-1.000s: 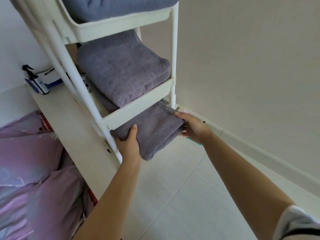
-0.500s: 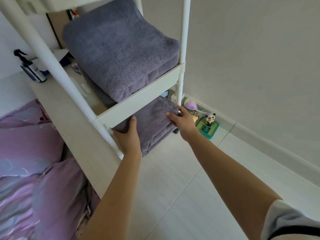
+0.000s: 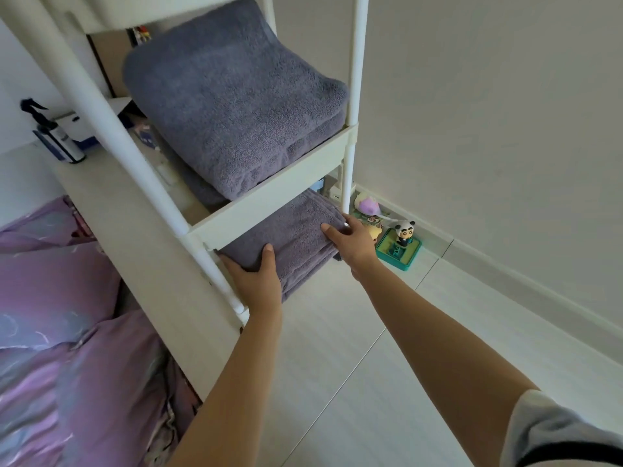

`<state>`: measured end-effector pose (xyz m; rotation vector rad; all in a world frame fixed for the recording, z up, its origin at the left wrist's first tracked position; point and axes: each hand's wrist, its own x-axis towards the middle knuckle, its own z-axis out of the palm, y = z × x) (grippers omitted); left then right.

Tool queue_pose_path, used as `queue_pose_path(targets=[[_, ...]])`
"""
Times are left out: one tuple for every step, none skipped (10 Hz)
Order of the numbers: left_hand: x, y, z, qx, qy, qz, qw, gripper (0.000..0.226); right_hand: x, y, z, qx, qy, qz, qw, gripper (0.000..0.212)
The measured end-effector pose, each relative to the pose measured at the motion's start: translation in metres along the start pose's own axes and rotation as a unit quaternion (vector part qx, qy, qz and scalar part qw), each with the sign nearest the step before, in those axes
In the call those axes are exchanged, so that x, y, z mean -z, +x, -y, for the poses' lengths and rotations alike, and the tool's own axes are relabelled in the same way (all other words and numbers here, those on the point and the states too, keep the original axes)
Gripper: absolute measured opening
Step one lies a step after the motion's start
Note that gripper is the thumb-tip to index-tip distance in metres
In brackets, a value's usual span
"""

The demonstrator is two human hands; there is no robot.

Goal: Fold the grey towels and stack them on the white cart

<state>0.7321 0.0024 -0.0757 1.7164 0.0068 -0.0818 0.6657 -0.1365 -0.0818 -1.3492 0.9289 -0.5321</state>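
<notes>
Beside the purple bedding (image 3: 60, 348), the left hand (image 3: 258, 281) grips the near-left corner of the folded grey towel (image 3: 290, 237), which has slid further under the middle tray of the white cart (image 3: 279, 193) than a second ago. The right hand (image 3: 354, 241) lies flat-fingered on its right edge, pushing. Most of it now sits on the bottom shelf, so this placement looks nearly finished; another towel (image 3: 232, 102) already fills the tray above.

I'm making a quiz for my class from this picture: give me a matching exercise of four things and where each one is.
Things:
1. thick folded grey towel
2. thin folded grey towel
3. small panda figure
4. dark spray bottle

Places:
A. lower shelf of the cart, under both hands
B. floor by the wall
C. ledge left of the cart
D. upper visible shelf

Pairs: 1-D, 2-A, 3-B, 4-C
</notes>
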Motion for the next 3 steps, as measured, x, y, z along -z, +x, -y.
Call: queue_pose_path(targets=[[0.000, -0.008, -0.005, -0.027, 0.015, -0.006, 0.999, 0.074, 0.002, -0.009, 0.004, 0.021, -0.047, -0.009, 0.999, 0.055], [0.004, -0.027, -0.011, -0.038, 0.062, 0.028, 0.997, 0.073, 0.011, -0.023, 0.011, 0.016, -0.076, -0.011, 0.997, 0.063], [0.005, -0.055, -0.016, -0.112, 0.131, 0.059, 0.983, 0.073, 0.031, -0.041, 0.014, 0.025, -0.070, -0.047, 0.996, 0.061]])
